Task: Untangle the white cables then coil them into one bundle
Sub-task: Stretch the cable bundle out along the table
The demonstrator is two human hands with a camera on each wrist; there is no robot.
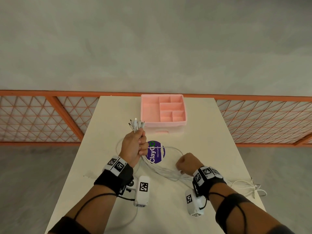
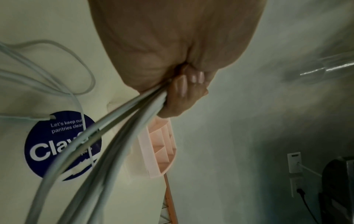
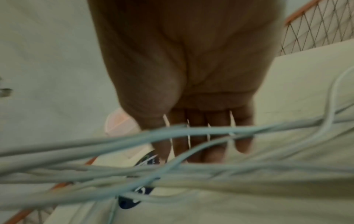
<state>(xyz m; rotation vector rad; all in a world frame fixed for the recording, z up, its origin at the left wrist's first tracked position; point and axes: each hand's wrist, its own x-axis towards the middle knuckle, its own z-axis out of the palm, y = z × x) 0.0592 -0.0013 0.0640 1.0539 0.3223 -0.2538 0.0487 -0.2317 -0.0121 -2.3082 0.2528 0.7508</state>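
Several white cables [image 1: 160,169] run as a loose bundle between my two hands above the cream table [image 1: 202,132]. My left hand [image 1: 135,146] is raised and grips the bundle in a fist just below the connectors [image 1: 136,124], which stick up out of it. In the left wrist view the fingers [image 2: 184,84] curl round the cables [image 2: 114,128]. My right hand [image 1: 185,162] is lower and to the right, over the bundle. In the right wrist view its fingers [image 3: 201,136] are straight, and the cables [image 3: 172,171] cross in front of them.
A pink compartment organizer [image 1: 163,110] stands at the table's far middle. A round purple sticker [image 1: 156,152] lies under the cable loop. Loose cable ends [image 1: 249,188] trail to the table's right edge, and one cable [image 1: 135,218] runs toward the near edge. Orange mesh railing flanks the table.
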